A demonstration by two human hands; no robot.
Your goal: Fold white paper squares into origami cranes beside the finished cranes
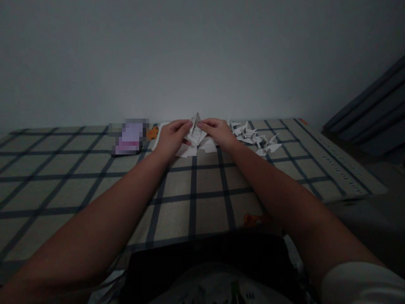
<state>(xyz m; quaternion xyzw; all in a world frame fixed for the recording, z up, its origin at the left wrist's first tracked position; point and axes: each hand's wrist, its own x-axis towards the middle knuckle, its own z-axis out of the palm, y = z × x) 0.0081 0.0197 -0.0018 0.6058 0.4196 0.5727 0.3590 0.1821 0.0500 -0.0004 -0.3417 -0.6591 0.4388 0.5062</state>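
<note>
Both arms stretch forward over a checked cloth. My left hand and my right hand meet at a small folded white paper figure, each pinching one side of it with thumb and fingers closed. The figure's tip points upward between the fingertips. Flat white paper sheets lie on the cloth just beneath the hands.
Several finished folded paper cranes lie in a heap right of my right hand. A blurred pink-and-purple object sits left of my left hand, with something orange beside it. A plain wall rises behind. The cloth's edge runs along the right.
</note>
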